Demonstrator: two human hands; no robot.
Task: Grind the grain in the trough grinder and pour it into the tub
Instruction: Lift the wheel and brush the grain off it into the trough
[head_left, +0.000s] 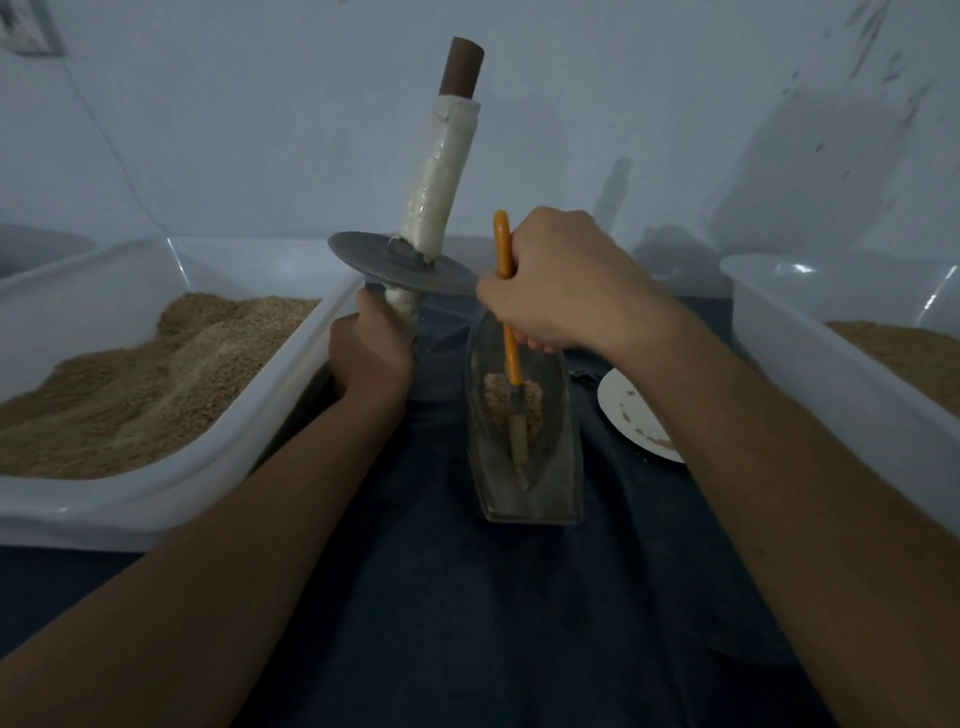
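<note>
A boat-shaped metal trough grinder (550, 467) stands on the dark cloth in the middle, with a small heap of ground grain (501, 402) inside. My right hand (561, 283) grips an orange-handled brush (511, 358) whose bristle end reaches down into the trough. My left hand (371, 348) holds the lower handle of the grinding wheel (400, 260), a grey disc on a wrapped axle, lifted upright beside the trough's far left. A white tub (249, 415) on the left holds a large mound of grain.
A second white tub (810, 353) with grain stands on the right. A white plate (628, 410) with crumbs lies between it and the trough. Dark blue cloth (467, 623) covers the surface in front. A pale wall rises behind.
</note>
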